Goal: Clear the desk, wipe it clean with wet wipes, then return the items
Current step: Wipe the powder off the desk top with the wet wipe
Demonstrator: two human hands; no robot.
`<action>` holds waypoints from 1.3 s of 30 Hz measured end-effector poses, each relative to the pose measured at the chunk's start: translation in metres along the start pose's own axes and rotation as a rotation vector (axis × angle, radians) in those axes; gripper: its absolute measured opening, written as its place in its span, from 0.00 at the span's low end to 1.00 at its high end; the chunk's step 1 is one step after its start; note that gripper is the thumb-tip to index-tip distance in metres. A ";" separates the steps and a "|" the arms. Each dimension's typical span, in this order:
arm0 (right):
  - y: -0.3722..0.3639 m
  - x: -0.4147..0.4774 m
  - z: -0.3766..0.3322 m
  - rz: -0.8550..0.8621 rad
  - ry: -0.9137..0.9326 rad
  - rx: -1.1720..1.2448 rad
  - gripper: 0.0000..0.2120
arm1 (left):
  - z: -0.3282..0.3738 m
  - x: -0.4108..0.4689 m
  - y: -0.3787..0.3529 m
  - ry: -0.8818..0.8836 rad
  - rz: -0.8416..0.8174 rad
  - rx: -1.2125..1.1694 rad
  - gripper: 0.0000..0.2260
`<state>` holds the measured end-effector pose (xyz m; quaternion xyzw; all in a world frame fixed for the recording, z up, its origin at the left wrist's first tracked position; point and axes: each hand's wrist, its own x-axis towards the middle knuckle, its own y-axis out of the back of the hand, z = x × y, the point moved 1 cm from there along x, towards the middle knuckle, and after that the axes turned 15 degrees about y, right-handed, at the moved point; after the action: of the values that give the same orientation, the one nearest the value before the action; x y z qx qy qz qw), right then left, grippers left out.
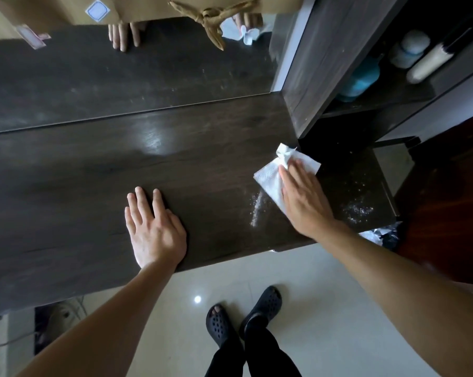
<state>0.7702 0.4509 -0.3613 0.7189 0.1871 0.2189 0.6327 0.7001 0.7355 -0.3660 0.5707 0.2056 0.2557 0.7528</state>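
A dark wooden desk (66, 186) fills the middle of the view, with nothing standing on its top. My right hand (303, 197) lies flat on a white wet wipe (270, 178) near the desk's right end and presses it to the surface. A streak of pale dust (257, 209) lies just left of that hand, and more specks (359, 209) are scattered to its right. My left hand (153, 227) rests palm down, fingers spread, near the front edge and holds nothing.
A mirror (121, 77) stands along the desk's back and reflects both hands and the wipe. A dark shelf unit (325, 63) at the right holds a blue jar (362, 80) and bottles. Crumpled bags (385, 235) sit by the desk's right corner. Pale tiled floor lies below.
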 end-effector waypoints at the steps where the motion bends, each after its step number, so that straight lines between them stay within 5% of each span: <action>1: -0.001 -0.010 -0.016 -0.027 0.069 0.003 0.22 | 0.000 0.000 0.000 0.002 -0.005 0.000 0.24; 7: 0.003 -0.063 -0.052 -0.097 0.355 0.164 0.20 | 0.000 0.000 0.001 -0.004 -0.018 0.018 0.24; 14: 0.000 0.025 -0.027 0.199 -0.085 0.219 0.14 | 0.000 0.000 0.000 -0.016 0.005 -0.009 0.23; 20: 0.006 -0.043 -0.092 0.053 0.220 0.551 0.10 | -0.002 0.001 -0.002 -0.022 0.019 -0.008 0.24; 23: 0.009 0.003 -0.048 0.113 0.003 0.507 0.14 | -0.002 0.002 -0.002 -0.035 0.024 -0.003 0.23; 27: 0.014 0.068 -0.007 0.274 -0.424 0.509 0.05 | -0.002 0.002 -0.002 -0.030 0.021 0.003 0.23; 34: 0.001 -0.021 -0.094 -0.141 0.454 0.265 0.24 | -0.002 0.002 -0.002 -0.034 0.012 0.008 0.23; 36: 0.000 0.000 -0.065 -0.128 0.469 0.211 0.25 | -0.002 0.003 -0.002 -0.033 0.011 0.015 0.23; 39: 0.007 0.067 -0.021 -0.146 0.143 0.040 0.25 | -0.001 0.002 -0.001 -0.034 0.011 0.022 0.23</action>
<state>0.8146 0.5041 -0.3474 0.6982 0.2881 0.2193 0.6175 0.7012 0.7375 -0.3678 0.5844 0.1927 0.2477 0.7483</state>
